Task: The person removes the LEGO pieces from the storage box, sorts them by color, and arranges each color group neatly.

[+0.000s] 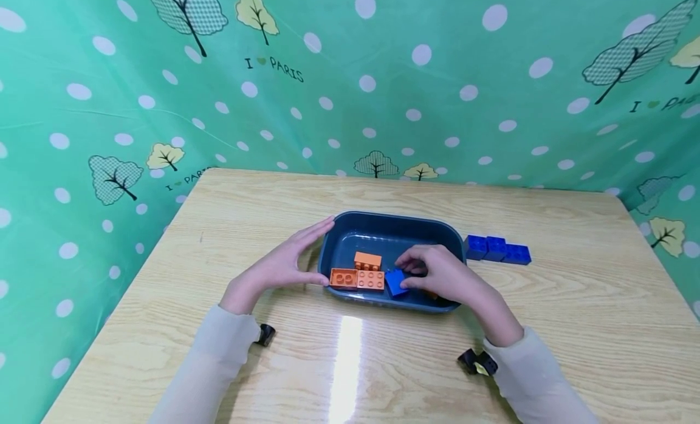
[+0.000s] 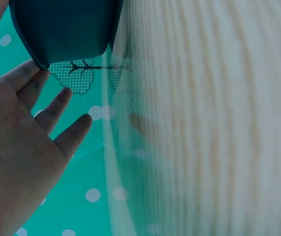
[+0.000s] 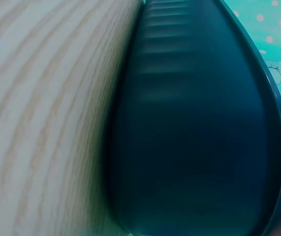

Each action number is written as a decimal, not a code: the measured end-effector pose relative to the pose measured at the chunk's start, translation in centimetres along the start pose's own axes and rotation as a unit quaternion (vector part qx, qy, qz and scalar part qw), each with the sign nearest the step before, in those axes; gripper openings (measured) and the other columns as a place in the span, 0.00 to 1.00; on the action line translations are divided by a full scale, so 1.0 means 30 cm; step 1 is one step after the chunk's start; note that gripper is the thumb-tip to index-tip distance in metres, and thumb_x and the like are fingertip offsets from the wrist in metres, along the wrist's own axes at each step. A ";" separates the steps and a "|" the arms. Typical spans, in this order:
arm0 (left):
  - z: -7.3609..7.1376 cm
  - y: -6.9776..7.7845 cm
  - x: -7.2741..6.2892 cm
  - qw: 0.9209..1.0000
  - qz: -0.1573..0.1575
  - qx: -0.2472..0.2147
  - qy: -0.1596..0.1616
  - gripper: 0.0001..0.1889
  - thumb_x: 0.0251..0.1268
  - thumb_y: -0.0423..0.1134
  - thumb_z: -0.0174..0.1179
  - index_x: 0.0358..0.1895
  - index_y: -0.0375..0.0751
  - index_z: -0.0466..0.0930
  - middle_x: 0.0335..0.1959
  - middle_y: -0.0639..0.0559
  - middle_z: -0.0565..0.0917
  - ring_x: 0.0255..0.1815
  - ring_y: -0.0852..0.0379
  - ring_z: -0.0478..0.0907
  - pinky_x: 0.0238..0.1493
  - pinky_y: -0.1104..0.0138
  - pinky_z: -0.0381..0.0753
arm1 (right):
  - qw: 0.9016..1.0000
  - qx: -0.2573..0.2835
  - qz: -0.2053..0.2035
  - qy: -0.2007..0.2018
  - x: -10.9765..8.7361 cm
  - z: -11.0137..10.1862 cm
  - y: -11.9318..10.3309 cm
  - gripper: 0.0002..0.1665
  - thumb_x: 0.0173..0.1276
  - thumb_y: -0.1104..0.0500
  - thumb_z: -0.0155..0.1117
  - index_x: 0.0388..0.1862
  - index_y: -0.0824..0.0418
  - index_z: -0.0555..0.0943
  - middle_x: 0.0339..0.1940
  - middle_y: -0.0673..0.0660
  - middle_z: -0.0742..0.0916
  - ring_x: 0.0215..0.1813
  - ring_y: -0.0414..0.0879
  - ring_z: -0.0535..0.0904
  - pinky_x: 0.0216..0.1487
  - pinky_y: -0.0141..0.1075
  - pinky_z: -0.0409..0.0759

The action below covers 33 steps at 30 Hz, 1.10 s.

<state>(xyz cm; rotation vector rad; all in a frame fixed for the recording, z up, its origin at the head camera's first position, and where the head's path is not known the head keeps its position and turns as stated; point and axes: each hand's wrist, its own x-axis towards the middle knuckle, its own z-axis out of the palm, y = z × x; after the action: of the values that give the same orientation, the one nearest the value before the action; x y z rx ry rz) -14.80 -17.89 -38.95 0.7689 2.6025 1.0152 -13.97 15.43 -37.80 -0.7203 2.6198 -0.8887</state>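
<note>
A dark blue plastic box (image 1: 394,220) lies in front of me in the head view. My left hand (image 1: 284,262), thumb and fingers spread, touches the box's left end; the left wrist view has these fingers (image 2: 56,110) extended, some reaching the rim. Inside the box my right hand (image 1: 442,271) pinches a blue toy brick (image 1: 395,283), which sits tilted. Left of it are orange bricks: one with its hollow side up (image 1: 344,279), one studs up (image 1: 370,280), one on its side (image 1: 367,261). More orange shows partly hidden under the right hand.
Three blue bricks (image 1: 496,248) stand in a row on the wooden table (image 1: 262,199), just right of the box. A green patterned cloth (image 1: 339,78) hangs behind the table. The box's outer wall (image 3: 194,137) fills much of the right wrist view.
</note>
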 end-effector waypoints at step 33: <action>0.003 -0.003 -0.005 1.000 -0.007 -0.009 0.003 0.59 0.48 0.52 0.77 0.81 0.58 0.47 0.83 0.58 0.48 0.83 0.44 0.47 0.77 0.37 0.52 | 0.995 0.088 -0.028 -0.035 -0.026 0.018 -0.012 0.21 0.59 0.61 0.77 0.50 0.57 0.80 0.49 0.57 0.86 0.49 0.47 0.85 0.49 0.36 0.88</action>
<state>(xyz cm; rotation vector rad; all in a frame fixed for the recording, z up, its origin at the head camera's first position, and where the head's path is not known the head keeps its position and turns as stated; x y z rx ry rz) -14.67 -17.97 -39.07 0.7449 2.5963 1.0374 -12.97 15.34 -37.90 -0.7674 2.4323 -1.0752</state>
